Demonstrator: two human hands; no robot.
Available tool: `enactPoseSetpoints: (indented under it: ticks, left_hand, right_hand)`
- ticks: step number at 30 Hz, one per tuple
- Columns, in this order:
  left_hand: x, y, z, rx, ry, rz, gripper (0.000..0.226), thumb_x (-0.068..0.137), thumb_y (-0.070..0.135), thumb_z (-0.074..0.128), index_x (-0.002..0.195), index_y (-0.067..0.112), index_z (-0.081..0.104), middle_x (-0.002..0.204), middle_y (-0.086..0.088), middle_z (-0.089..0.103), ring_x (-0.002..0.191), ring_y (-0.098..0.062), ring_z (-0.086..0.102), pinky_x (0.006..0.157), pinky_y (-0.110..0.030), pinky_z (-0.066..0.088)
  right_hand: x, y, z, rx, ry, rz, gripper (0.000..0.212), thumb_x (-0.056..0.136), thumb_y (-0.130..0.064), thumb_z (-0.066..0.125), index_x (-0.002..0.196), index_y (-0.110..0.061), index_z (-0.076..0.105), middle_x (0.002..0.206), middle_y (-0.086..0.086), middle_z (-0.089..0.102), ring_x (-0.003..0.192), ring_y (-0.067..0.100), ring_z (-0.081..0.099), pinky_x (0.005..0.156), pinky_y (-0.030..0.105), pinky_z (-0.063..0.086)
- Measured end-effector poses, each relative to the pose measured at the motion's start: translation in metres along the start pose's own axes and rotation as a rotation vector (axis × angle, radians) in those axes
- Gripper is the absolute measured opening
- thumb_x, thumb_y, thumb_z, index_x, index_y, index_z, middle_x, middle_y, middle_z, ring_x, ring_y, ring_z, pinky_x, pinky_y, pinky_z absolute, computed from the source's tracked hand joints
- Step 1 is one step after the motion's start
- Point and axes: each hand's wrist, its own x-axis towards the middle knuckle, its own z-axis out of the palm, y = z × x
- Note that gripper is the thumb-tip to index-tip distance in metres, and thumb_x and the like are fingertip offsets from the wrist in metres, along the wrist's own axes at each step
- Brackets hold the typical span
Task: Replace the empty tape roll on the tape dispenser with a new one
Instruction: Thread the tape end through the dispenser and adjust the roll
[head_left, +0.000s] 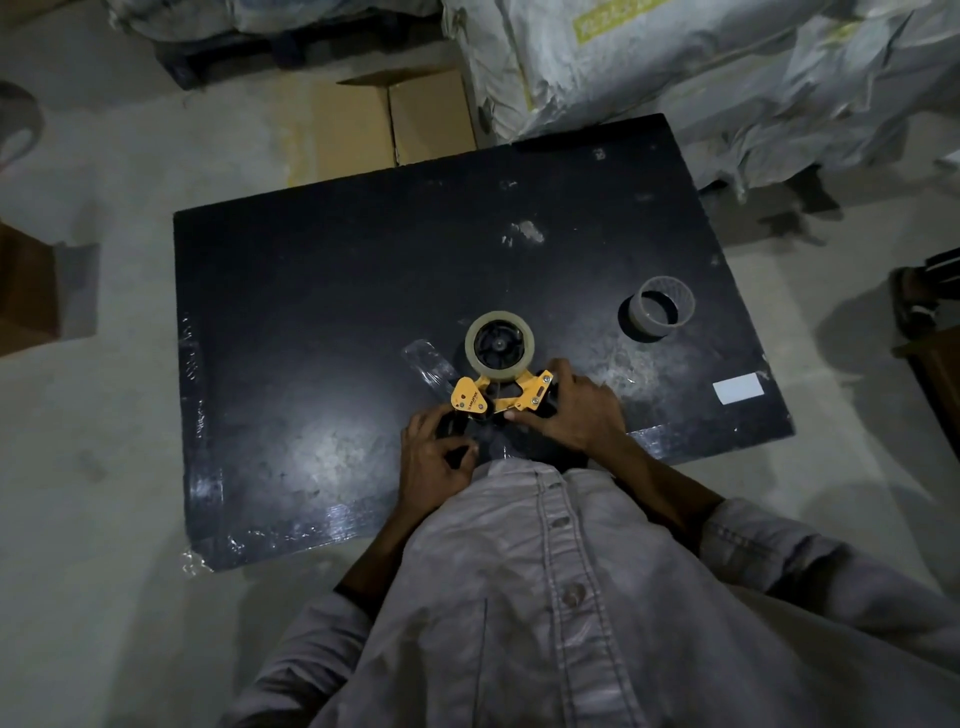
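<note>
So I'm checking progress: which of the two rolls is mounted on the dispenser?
The clear tape roll, seated on the hub of the yellow dispenser that both hands hold. The empty grey core lies apart on the black board, to the right.

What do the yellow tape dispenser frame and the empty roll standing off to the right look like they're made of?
The tape dispenser frame looks like painted sheet metal: flat yellow plates with screw heads. The empty roll looks like a grey cardboard or plastic core, thin-walled and matte; the dim light leaves that open.
</note>
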Motion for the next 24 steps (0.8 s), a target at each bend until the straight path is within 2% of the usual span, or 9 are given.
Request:
enactPoseSetpoints:
  ticks: [2, 5, 7, 10, 12, 15, 17, 21, 24]
  left_hand:
    - [-0.002, 0.000, -0.003, -0.017, -0.020, -0.047, 0.010, 0.089, 0.025, 0.089, 0.099, 0.027, 0.089, 0.141, 0.002, 0.064, 0.135, -0.019, 0.052, 0.107, -0.035, 0.040]
    - [-0.002, -0.014, -0.008, -0.061, -0.064, -0.151, 0.010, 0.095, 0.024, 0.085, 0.104, 0.027, 0.088, 0.128, 0.006, 0.067, 0.119, -0.008, 0.062, 0.098, -0.024, 0.050]
    - [-0.003, -0.020, -0.010, -0.091, -0.099, -0.286, 0.017, 0.097, 0.015, 0.080, 0.105, 0.027, 0.088, 0.119, 0.006, 0.073, 0.106, -0.012, 0.071, 0.092, -0.028, 0.058]
    - [0.004, -0.005, -0.021, -0.500, -0.122, -0.816, 0.022, 0.100, 0.009, 0.069, 0.100, 0.021, 0.088, 0.109, -0.016, 0.084, 0.074, -0.026, 0.074, 0.067, -0.036, 0.057]
    - [0.011, 0.006, -0.027, -0.838, -0.236, -1.114, 0.027, 0.104, 0.024, 0.067, 0.110, 0.006, 0.085, 0.114, -0.027, 0.080, 0.061, -0.026, 0.069, 0.059, -0.032, 0.047]
    - [0.019, 0.013, -0.025, -1.074, -0.469, -1.137, 0.058, 0.107, 0.056, 0.061, 0.130, 0.004, 0.076, 0.122, -0.017, 0.081, 0.073, -0.022, 0.077, 0.066, -0.034, 0.049]
    - [0.021, 0.016, -0.017, -1.149, -0.479, -1.107, 0.065, 0.100, 0.064, 0.068, 0.135, 0.010, 0.074, 0.131, -0.009, 0.081, 0.088, -0.017, 0.077, 0.071, -0.030, 0.057]
    - [0.021, 0.017, -0.011, -1.300, -0.412, -1.090, 0.053, 0.086, 0.047, 0.085, 0.126, 0.013, 0.075, 0.138, -0.008, 0.078, 0.089, -0.013, 0.073, 0.070, -0.025, 0.062]
    - [0.023, 0.015, -0.009, -1.353, -0.361, -1.115, 0.029, 0.099, 0.035, 0.078, 0.121, 0.016, 0.074, 0.125, -0.008, 0.082, 0.082, -0.013, 0.076, 0.064, -0.026, 0.063]
  right_hand:
    - [0.002, 0.003, -0.007, 0.051, -0.085, 0.001, 0.108, 0.067, -0.111, 0.052, 0.138, -0.032, 0.036, 0.122, 0.004, 0.076, 0.102, 0.028, 0.076, 0.092, 0.049, 0.062]
    - [0.002, 0.007, -0.017, 0.091, -0.211, -0.004, 0.113, 0.066, -0.104, 0.065, 0.148, -0.033, 0.031, 0.135, 0.005, 0.073, 0.112, 0.030, 0.074, 0.098, 0.050, 0.060]
    - [0.000, 0.012, -0.023, 0.146, -0.239, 0.005, 0.115, 0.065, -0.100, 0.072, 0.151, -0.035, 0.033, 0.142, 0.005, 0.069, 0.118, 0.030, 0.071, 0.103, 0.052, 0.059]
    - [0.000, 0.018, -0.029, 0.281, -0.254, 0.038, 0.114, 0.062, -0.099, 0.075, 0.151, -0.039, 0.037, 0.143, 0.003, 0.067, 0.120, 0.026, 0.069, 0.102, 0.051, 0.060]
    - [0.001, 0.021, -0.031, 0.391, -0.258, 0.087, 0.101, 0.070, -0.097, 0.072, 0.149, -0.040, 0.044, 0.139, 0.001, 0.068, 0.119, 0.022, 0.068, 0.099, 0.047, 0.059]
    - [0.005, 0.025, -0.034, 0.406, -0.178, 0.108, 0.085, 0.087, -0.097, 0.052, 0.143, -0.034, 0.056, 0.127, 0.003, 0.072, 0.110, 0.021, 0.070, 0.087, 0.038, 0.055]
    - [0.006, 0.027, -0.034, 0.406, -0.117, 0.077, 0.075, 0.096, -0.088, 0.048, 0.137, -0.027, 0.063, 0.116, 0.003, 0.075, 0.104, 0.020, 0.071, 0.079, 0.033, 0.049]
    - [0.005, 0.026, -0.038, 0.390, -0.055, -0.003, 0.058, 0.105, -0.074, 0.049, 0.127, -0.024, 0.069, 0.107, -0.003, 0.073, 0.098, 0.015, 0.069, 0.074, 0.029, 0.047]
    - [0.006, 0.025, -0.038, 0.385, -0.044, -0.036, 0.057, 0.105, -0.076, 0.046, 0.124, -0.027, 0.070, 0.112, -0.004, 0.072, 0.100, 0.014, 0.067, 0.081, 0.035, 0.052]
